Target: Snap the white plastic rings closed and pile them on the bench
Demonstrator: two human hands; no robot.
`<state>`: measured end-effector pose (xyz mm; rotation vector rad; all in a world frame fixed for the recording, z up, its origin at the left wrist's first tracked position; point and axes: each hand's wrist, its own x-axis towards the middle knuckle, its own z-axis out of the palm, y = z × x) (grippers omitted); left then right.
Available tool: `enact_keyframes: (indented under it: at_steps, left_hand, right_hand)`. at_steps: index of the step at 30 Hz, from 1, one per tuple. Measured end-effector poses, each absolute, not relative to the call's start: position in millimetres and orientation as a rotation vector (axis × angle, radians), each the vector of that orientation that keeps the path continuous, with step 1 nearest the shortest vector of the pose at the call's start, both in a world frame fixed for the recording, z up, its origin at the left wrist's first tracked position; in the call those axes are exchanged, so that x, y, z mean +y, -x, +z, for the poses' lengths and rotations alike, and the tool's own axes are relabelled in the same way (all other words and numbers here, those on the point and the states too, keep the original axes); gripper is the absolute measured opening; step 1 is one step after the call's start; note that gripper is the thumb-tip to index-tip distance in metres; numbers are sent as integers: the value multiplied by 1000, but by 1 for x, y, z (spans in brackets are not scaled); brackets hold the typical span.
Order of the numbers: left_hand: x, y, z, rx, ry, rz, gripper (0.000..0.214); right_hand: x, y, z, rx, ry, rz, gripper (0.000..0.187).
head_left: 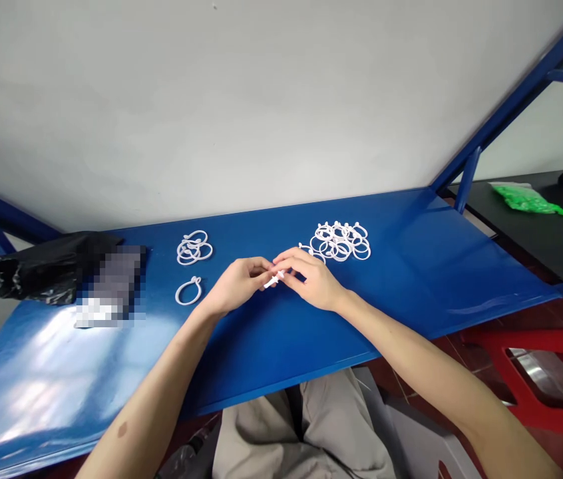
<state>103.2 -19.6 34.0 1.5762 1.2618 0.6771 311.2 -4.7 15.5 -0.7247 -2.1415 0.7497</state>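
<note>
My left hand and my right hand meet over the middle of the blue table. Both pinch one small white plastic ring between their fingertips. A heap of several white rings lies just beyond my right hand. A smaller cluster of white rings lies beyond my left hand. Nearer, a single white ring rests flat on the table, left of my left hand.
A crumpled black plastic bag and a blurred-out patch sit at the table's left end. A grey wall rises behind. To the right stands a black table with green plastic pieces. A red stool is below right.
</note>
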Motion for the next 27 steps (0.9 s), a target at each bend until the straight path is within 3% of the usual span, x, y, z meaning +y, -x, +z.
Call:
enact_keyframes:
  at_steps: [7,13,20,27]
  left_hand:
    - [-22,-114,33,1405,-1567,917,47]
    - [-31,-128,32,1588,-1869,962,25]
    - [-37,-130,16,1570,-2091,1041,24]
    - [-22,-107,31,1705,-2330,798,36]
  right_hand:
    - [2,-311,4,-2001,984,420,25]
    - [-2,-310,0,-2199,1046,265,33]
    - [-12,-308,-1,-2341,1013,125,38]
    - [0,-308,5,-2249,1094,128,33]
